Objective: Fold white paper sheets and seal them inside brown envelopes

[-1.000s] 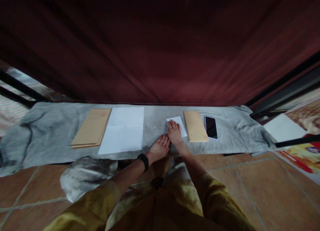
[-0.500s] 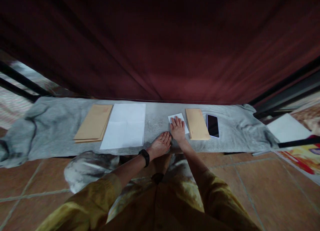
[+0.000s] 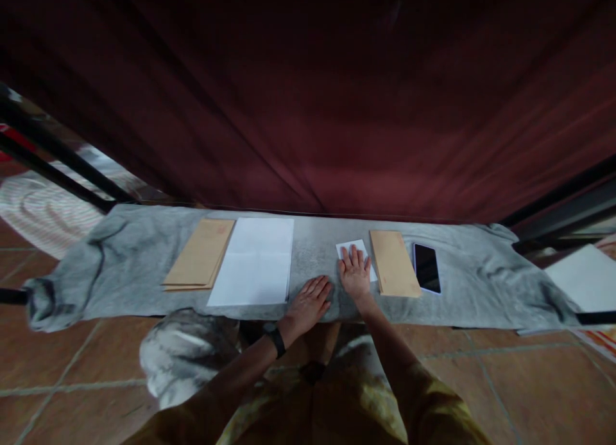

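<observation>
My right hand [image 3: 356, 273] lies flat, fingers spread, on a small folded white paper [image 3: 350, 247] on the grey cloth [image 3: 462, 271]. My left hand [image 3: 310, 300] rests open on the cloth just left of it, a black band on its wrist. A brown envelope [image 3: 393, 271] lies right of the folded paper, touching its edge. Further left are white sheets [image 3: 255, 260] and a stack of brown envelopes [image 3: 202, 262].
A black phone [image 3: 426, 268] lies right of the brown envelope. A dark red curtain [image 3: 308, 111] hangs behind the cloth. A crumpled grey cloth [image 3: 185, 355] sits on the tiled floor near my knee. White paper [image 3: 584, 278] lies at far right.
The view has shifted, so everything sits lower and further right in the picture. My right hand's fingers spread slightly on the folded paper; my left hand stays beside it.
</observation>
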`<state>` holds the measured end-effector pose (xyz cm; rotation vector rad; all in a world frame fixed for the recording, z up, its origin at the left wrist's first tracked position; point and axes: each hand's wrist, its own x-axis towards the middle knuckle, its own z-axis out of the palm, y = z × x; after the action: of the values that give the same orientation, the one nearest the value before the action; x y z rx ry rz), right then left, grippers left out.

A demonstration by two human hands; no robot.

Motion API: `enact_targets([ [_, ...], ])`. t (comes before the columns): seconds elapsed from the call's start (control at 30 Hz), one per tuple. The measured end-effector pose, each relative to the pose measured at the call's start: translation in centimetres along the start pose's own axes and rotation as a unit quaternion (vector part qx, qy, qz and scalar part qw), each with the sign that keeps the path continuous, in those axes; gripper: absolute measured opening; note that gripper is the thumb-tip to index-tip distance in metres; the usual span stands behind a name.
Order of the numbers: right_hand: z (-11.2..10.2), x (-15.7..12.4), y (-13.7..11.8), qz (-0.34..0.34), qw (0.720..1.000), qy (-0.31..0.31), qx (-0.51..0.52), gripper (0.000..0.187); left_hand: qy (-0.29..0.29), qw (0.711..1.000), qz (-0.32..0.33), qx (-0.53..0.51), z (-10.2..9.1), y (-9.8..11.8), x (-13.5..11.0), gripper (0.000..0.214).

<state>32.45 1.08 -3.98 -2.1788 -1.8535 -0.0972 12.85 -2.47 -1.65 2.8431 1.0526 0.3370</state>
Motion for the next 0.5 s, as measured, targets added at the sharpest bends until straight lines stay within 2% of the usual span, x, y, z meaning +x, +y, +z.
enact_targets([
  [0.13, 0.2, -0.1, 0.0, -0.006, 1.000, 0.008, -0.003, 0.051, 0.018, 1.000, -0.007, -0.006, -0.7, -1.0, -1.3, 0.042],
  [0.23, 0.2, -0.2, 0.1, -0.004, 1.000, 0.007, -0.009, 0.050, 0.066, 0.995, -0.080, -0.014, -1.3, -2.9, -2.2, 0.045],
  [0.37, 0.2, -0.2, 0.0, -0.009, 1.000, 0.011, -0.013, 0.050, 0.148, 0.970, -0.192, -0.009, -2.3, -7.0, -4.6, 0.050],
  [0.5, 0.2, -0.1, -0.1, -0.003, 1.000, -0.001, -0.013, 0.050, 0.176, 0.945, -0.277, 0.004, -4.2, -12.2, -7.8, 0.051],
])
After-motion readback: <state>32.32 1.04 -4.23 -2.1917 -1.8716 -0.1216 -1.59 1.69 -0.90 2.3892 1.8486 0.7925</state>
